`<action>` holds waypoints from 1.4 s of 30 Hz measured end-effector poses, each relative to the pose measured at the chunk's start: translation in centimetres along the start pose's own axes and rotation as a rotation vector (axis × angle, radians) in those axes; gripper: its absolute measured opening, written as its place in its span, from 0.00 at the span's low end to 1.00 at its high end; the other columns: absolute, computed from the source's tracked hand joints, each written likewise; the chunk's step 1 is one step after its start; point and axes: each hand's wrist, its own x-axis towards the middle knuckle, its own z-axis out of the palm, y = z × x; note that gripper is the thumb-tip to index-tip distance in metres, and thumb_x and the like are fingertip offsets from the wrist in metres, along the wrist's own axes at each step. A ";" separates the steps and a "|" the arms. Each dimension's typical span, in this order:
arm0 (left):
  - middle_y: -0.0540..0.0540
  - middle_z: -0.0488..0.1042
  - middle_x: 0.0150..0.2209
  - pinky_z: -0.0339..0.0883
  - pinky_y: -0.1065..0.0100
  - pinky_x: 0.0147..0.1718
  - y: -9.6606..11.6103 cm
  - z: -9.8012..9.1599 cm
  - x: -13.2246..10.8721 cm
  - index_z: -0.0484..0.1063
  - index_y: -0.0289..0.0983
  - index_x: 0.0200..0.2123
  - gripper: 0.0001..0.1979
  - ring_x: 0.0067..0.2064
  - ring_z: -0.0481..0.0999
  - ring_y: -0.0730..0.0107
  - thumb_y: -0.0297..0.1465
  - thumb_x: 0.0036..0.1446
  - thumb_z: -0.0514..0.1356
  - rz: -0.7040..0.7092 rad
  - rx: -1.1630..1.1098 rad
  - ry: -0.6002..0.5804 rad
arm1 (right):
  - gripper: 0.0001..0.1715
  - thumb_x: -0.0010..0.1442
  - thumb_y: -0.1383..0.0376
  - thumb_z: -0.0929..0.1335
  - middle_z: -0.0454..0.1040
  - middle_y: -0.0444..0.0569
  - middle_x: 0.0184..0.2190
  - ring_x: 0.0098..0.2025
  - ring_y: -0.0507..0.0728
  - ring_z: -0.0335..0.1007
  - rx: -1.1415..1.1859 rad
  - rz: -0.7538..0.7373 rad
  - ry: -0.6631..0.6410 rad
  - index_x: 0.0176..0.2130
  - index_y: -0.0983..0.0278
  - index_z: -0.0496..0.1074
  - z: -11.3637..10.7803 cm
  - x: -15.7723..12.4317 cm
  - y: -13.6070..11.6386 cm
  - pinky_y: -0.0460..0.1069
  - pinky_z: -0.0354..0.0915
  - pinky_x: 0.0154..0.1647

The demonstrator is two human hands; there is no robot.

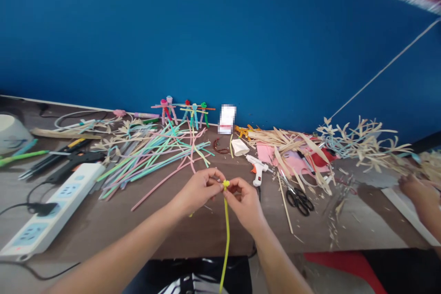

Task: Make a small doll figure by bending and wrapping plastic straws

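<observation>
1. Left hand (198,190): fingers curled, thumb and fingertips pinching the top of a yellow-green plastic straw (226,229).
2. Right hand (243,203): also pinching, fingertips on the same top end from the other side. The two hands nearly touch, with the straw's small bunched knob (225,184) between them.
3. Straw position: held above the front edge of the brown surface (193,234), hanging down past that edge, its lower end running out of view.
4. Nearest items: a loose pile of pastel plastic straws (155,161) lies ahead and left of the hands. A white hot glue gun (258,168) lies ahead and right, and black-handled scissors (299,201) lie further right.
5. Far edge: small straw figures (193,112) stand in a row against the blue wall (206,32). Dried plant strips (285,147) are heaped to their right.
6. Left side: a white power strip (44,209) lies on the surface, a plug in its socket.
7. Right edge: another person's hand (417,193), apart from the pinching hands, rests near more dried strips.
</observation>
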 end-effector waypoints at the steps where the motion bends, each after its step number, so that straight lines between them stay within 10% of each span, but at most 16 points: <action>1: 0.57 0.63 0.15 0.52 0.77 0.18 0.0 0.0 0.0 0.63 0.35 0.28 0.06 0.17 0.61 0.81 0.31 0.45 0.56 0.001 -0.004 -0.004 | 0.04 0.49 0.66 0.65 0.65 0.44 0.25 0.26 0.50 0.61 -0.012 -0.004 0.002 0.28 0.65 0.66 0.0 0.1 -0.1 0.42 0.58 0.21; 30: 0.56 0.63 0.17 0.53 0.77 0.16 -0.5 0.4 -0.6 0.65 0.34 0.21 0.02 0.17 0.59 0.82 0.26 0.43 0.55 0.051 0.010 0.052 | 0.09 0.51 0.64 0.63 0.60 0.40 0.17 0.19 0.47 0.51 0.051 0.089 0.047 0.23 0.66 0.65 0.6 -0.1 0.1 0.43 0.52 0.20; 42: 0.56 0.62 0.14 0.51 0.77 0.16 0.6 -0.1 -0.4 0.65 0.33 0.23 0.07 0.16 0.61 0.81 0.32 0.44 0.56 -0.036 -0.088 -0.001 | 0.05 0.49 0.72 0.63 0.61 0.42 0.22 0.22 0.48 0.54 -0.275 -0.225 0.215 0.23 0.65 0.64 1.0 -0.6 -1.0 0.44 0.53 0.22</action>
